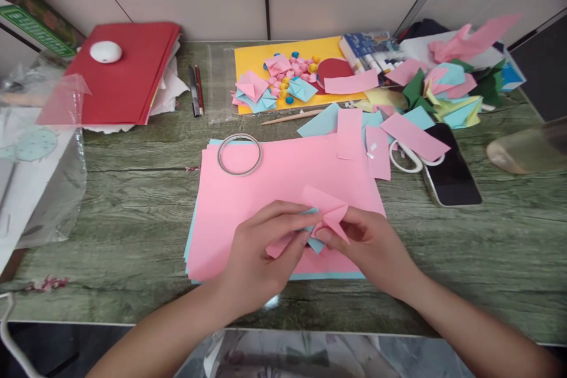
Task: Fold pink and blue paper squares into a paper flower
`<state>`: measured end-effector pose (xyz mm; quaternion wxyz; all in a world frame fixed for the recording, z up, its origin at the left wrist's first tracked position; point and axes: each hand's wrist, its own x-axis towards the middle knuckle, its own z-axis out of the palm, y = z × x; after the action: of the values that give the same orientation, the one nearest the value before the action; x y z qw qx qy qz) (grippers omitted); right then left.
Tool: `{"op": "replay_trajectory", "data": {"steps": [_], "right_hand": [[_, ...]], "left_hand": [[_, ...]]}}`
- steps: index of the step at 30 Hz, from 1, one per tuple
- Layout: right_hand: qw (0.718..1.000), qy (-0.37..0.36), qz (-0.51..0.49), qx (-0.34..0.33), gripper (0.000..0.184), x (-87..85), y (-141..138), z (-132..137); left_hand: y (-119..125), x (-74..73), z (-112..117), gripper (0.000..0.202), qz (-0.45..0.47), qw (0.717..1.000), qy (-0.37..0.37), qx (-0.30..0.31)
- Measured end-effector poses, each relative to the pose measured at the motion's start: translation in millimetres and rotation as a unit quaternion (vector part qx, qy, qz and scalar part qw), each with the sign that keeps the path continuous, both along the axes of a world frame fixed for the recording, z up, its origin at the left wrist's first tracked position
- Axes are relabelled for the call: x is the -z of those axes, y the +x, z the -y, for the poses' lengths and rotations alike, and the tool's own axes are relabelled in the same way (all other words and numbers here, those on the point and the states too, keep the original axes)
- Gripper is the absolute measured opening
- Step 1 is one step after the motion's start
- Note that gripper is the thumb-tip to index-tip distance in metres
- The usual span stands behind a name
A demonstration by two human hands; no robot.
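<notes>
Between my two hands is a piece of folded paper [332, 212], pink with some light blue showing. My left hand [270, 242] pinches its blue side between thumb and fingers. On the pink side, my right hand [376, 245] grips with thumb and fingers, and a pink flap stands up above the fingertips. Both hands are just above a stack of pink sheets [283, 171] with light blue sheets showing at its edges. A roll of narrow tape [240, 155] lies flat on the stack's far left corner.
White-handled scissors [405, 157] and a phone [452, 171] lie right of the stack, partly under pink strips. Behind are a yellow sheet [248, 65] with folded paper pieces, a wooden stick [290, 117], and paper scraps. Red sheets [115, 88] and two pens [198, 91] are at left.
</notes>
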<state>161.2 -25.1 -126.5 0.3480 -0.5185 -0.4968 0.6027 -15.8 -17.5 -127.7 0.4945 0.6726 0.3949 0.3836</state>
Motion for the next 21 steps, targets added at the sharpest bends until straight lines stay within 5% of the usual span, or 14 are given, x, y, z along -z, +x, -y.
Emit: {"op": "replay_trajectory", "data": {"steps": [10,17,21], "right_hand": [[0.996,0.079,0.018,0.028,0.002,3.9,1.8,0.5],[0.999,0.038,-0.006,-0.031,0.007,1.4,3.9,-2.4],[0.998,0.055,-0.005,-0.009,0.012,2.5,3.6,-1.9]], "left_hand": [[4.7,3.7,-4.1,0.06,0.105,0.981,-0.161,-0.019],[7.1,-0.5,-3.6,0.06,0.087,0.973,-0.212,-0.021],[6.9,-1.5,-4.2,0.057,0.058,0.975,-0.214,-0.027]]}}
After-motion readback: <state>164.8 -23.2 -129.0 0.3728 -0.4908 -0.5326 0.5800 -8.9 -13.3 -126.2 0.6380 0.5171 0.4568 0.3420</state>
